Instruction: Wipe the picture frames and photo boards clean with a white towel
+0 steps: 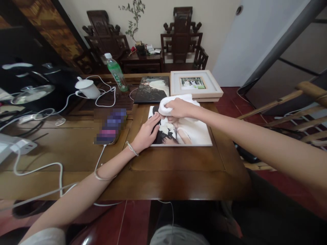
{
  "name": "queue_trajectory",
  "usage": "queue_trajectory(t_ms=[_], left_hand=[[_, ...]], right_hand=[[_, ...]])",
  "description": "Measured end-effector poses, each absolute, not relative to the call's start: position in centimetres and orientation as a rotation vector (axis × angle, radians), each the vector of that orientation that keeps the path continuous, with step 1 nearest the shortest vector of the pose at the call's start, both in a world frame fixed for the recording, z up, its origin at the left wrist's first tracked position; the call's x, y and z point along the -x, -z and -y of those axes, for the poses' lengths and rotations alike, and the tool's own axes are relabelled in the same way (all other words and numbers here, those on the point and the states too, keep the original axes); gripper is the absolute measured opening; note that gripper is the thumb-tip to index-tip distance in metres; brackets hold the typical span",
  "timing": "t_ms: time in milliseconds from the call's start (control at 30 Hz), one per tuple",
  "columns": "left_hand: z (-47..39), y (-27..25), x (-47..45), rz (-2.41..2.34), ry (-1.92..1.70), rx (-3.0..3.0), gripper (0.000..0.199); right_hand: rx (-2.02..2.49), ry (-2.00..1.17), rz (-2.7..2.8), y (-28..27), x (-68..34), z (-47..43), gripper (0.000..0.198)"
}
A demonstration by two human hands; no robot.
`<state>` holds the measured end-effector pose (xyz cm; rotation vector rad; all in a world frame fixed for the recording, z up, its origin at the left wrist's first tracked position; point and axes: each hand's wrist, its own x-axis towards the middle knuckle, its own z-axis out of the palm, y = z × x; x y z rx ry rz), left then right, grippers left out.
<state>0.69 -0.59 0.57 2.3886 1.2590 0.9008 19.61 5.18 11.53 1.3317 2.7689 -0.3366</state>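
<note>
Reaching in from the right in the head view, the right hand point(181, 108) keeps its grip closed around one white cloth point(165, 104), bunched on the nearest picture point(196, 133), which lies flat on the table point(178, 183). The left hand point(147, 131) rests palm down at that picture's left edge, fingers extended, its grip pinching nothing. Cloth and right forearm hide part of the picture. Two more pictures show behind, one dark point(152, 90), one pale-framed point(217, 89). Leftward are one phone point(111, 126), one bottle point(117, 75), one lidded cup point(89, 90) and several white cords point(61, 173).
</note>
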Motion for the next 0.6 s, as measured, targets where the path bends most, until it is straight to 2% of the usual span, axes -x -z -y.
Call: queue_trajectory(t_ms=[233,433,600], left_hand=[[0.6,-0.6,-0.6,-1.252,-0.891,-2.397,0.047],[0.5,-0.5,-0.6,-1.254,-0.893,-2.394,0.048],[0.6,-0.6,-0.8,-1.294,-0.863,-2.391,0.049]], right_hand=[[-1.405,0.292,-2.747,-10.3,-20.1,-4.5,0.029],[-1.236,0.090,-2.742,-8.1,-21.5,3.9,0.049],[-1.010,0.147,-2.678,-7.4,-22.2,10.6,0.047]])
